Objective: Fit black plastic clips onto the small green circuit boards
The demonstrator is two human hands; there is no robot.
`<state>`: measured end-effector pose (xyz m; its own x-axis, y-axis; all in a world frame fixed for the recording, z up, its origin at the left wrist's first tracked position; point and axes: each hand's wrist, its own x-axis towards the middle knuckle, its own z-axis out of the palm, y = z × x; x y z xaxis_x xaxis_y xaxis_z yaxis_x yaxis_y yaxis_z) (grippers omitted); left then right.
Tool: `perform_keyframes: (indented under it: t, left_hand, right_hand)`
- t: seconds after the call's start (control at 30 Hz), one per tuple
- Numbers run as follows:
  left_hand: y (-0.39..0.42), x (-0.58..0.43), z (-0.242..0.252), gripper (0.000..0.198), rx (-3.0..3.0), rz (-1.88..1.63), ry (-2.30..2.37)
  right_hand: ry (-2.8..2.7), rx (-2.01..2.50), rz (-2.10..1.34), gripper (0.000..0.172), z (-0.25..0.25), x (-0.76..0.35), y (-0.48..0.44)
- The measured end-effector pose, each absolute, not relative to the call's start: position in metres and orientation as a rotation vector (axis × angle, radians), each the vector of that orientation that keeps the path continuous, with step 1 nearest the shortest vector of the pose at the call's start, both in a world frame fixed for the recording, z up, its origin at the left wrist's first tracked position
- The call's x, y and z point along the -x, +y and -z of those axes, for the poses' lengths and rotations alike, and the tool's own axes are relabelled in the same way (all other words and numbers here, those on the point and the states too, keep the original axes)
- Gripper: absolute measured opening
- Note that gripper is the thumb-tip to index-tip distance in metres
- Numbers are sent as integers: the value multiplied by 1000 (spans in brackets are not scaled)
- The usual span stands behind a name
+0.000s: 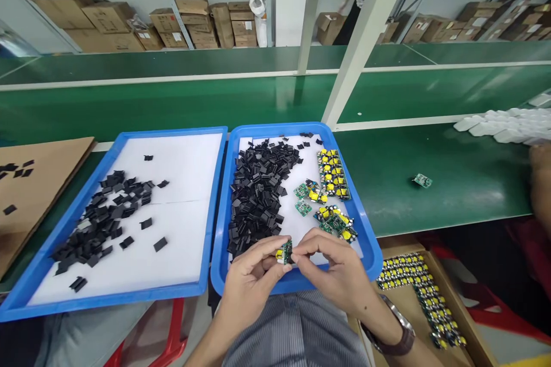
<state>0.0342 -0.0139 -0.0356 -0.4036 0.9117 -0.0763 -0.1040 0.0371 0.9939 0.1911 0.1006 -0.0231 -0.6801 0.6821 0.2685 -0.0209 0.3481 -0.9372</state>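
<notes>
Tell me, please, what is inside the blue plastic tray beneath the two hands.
Inside the blue plastic tray: small flat black pieces, yellow-and-green circuit boards and white lining. The left hand, right hand and piled pieces hide whatever lies beneath them.

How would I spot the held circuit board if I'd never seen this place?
Find the right-hand blue tray. Over its near edge, the left hand and right hand meet, with the small green board at their fingertips. Unlike the loose boards lying in the tray, it is held up in the fingers.
</notes>
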Motion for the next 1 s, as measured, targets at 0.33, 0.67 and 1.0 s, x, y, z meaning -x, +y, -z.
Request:
perform_keyframes:
  t: [0.33,0.67,1.0]
  left_hand:
    - [-14,-35,31,30,-775,-1534,1409]
    - [-15,-36,36,29,-793,-1578,1384]
    - [-14,-37,33,29,-933,-1540,1530]
  right_hand:
    - [-1810,591,-1379,15,26,-187,95]
    - [-1768,646,-1490,10,34,-189,92]
    - [-1927,637,-1554,12,23,-192,102]
